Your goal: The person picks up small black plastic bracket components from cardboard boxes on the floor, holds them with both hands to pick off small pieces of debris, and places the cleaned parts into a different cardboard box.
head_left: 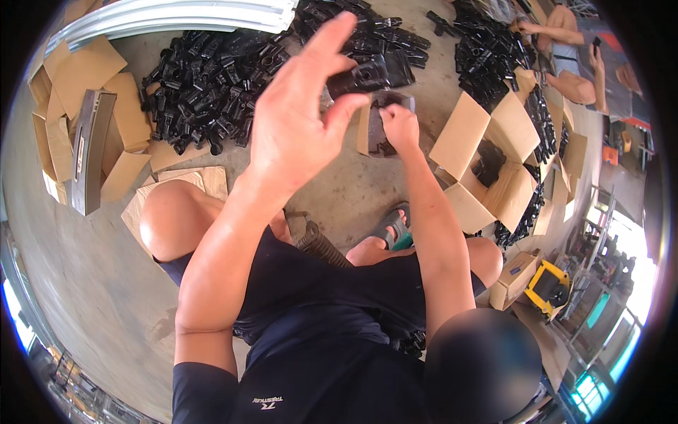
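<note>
My left hand (296,106) is raised over the floor, its index finger stretched out. Between its thumb and other fingers it grips a black plastic fitting (374,74) with a round opening. Just behind and below that fitting, my right hand (400,128) reaches to a small open cardboard box (363,131) holding small dark pieces. The right fingers are curled together at the box; whatever they pinch is too small to name. A large heap of similar black fittings (205,88) lies beyond my left forearm.
An open carton (459,134) with black fittings inside stands to the right. Open cartons (127,106) and a long dark panel (93,152) are at the left. Another pile of fittings (484,56) lies far right, near a seated person (565,42). A coiled spring (318,244) lies between my legs.
</note>
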{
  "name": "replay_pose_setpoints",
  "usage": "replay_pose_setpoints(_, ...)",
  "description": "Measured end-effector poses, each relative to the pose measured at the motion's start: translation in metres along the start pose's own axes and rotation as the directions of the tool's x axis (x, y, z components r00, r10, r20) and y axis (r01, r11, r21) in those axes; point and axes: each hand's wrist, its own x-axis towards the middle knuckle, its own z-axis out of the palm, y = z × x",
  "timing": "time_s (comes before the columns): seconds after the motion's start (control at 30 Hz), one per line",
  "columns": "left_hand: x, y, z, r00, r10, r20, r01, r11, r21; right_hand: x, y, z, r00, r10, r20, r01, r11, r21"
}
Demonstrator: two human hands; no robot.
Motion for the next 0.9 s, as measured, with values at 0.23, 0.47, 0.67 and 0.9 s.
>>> replay_pose_setpoints(0.23,-0.014,-0.024,0.021,0.979,0.113,0.171,-0.126,0.99,0.064,-0.007,0.055,0.064,0.921,0.267,0.285,-0.124,0.892,-0.435)
replay_pose_setpoints(0.47,-0.023,-0.025,0.039,0.947,0.099,0.307,-0.143,0.982,0.124,0.0,0.101,0.118,0.992,0.126,-0.033,-0.129,0.985,-0.114)
replay_pose_setpoints(0.67,-0.028,-0.012,0.053,0.919,0.196,0.344,-0.247,0.963,0.112,-0.001,0.131,0.144,0.977,0.026,-0.211,-0.046,0.995,-0.089)
replay_pose_setpoints(0.9,-0.04,-0.011,0.054,0.888,0.216,0.406,-0.295,0.944,0.145,-0.001,0.125,0.11,0.973,-0.221,-0.064,0.216,0.973,-0.075)
